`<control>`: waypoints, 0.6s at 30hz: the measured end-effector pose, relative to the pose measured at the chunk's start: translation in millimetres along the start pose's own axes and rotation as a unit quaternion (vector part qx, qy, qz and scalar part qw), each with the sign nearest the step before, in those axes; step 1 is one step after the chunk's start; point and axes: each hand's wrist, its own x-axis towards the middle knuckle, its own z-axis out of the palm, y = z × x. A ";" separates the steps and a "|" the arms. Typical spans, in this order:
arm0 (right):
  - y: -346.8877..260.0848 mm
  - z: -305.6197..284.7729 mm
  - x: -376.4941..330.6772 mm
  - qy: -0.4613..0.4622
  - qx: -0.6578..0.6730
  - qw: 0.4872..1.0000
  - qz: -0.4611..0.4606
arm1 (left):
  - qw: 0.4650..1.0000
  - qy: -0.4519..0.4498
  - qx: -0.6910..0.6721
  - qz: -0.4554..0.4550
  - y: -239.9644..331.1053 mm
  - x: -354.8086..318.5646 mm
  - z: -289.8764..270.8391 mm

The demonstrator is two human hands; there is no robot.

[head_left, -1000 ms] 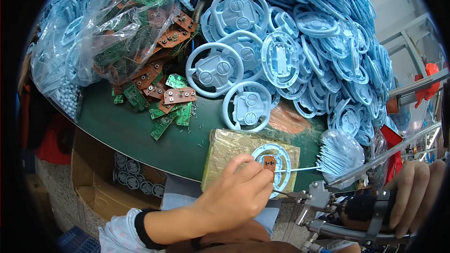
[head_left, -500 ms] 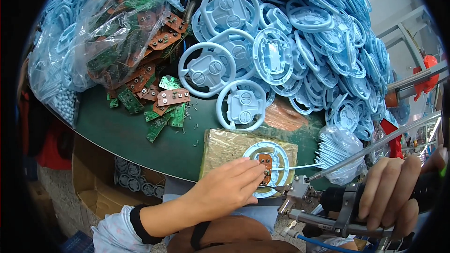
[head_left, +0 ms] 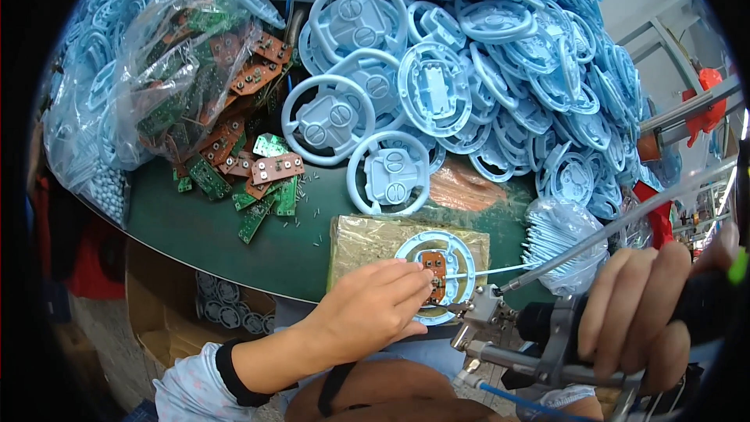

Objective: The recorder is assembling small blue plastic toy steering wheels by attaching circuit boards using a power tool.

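Observation:
A light-blue toy steering wheel [head_left: 466, 258] lies underside up on a tape-wrapped block [head_left: 359, 236], with an orange-brown circuit board [head_left: 434, 263] in its middle. My left hand [head_left: 375, 297] reaches over the wheel's left rim, its fingertips pressing on the board's left side. Wrapped around the black body of a power screwdriver [head_left: 483, 309] are the fingers of my right hand [head_left: 637, 312]. The driver's thin tip points left at the board's lower part; its exact contact is hidden. A slim pale-blue stick [head_left: 496, 270] extends right from the board toward a bag of similar sticks.
Light-blue steering wheels [head_left: 437, 94] are heaped across the back and right. At left, a clear bag [head_left: 168, 70] and loose circuit boards [head_left: 273, 168] sit near scattered screws [head_left: 311, 178]. The stick bag [head_left: 562, 242] stands right of the block. Below is a cardboard box [head_left: 160, 305] holding round parts.
The whole view has shifted slightly, moving the scene a little left. My left hand stays on the board, and the screwdriver remains at it in my right hand.

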 end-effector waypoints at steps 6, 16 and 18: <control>-38.4 -28.2 2.6 -0.047 0.055 0.993 0.096 | 0.999 0.028 -0.032 -0.012 -3.6 5.0 -1.6; -48.0 -10.1 11.5 0.081 -0.010 0.991 0.104 | 0.997 0.014 -0.005 -0.080 -10.6 24.7 3.3; -48.2 -14.8 16.8 0.046 -0.018 0.991 0.126 | 0.996 0.016 -0.011 -0.082 -11.2 24.3 4.4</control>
